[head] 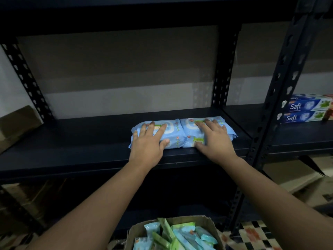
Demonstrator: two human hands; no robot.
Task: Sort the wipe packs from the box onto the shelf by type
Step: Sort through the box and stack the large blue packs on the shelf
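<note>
Two stacks of blue packs [182, 131] are seen side by side, touching, near the front edge of the dark shelf [72, 141], toward its right end. Each stack appears to be two packs high. The left hand [148, 141] is laid flat on the left stack, its fingers straight and spread over the top and its thumb against the front face; nothing is gripped. The right hand [214, 138] is laid the same way on the right stack, fingers extended over the top, thumb low at the front by the shelf edge. Both grips are thus open and pressed on the packs.

Below, at the bottom of the view, a cardboard box [203, 223] is seen filled with more blue and green packs [173, 237]. Two toothpaste cartons [304, 110] are stacked on the neighbouring shelf to the right.
</note>
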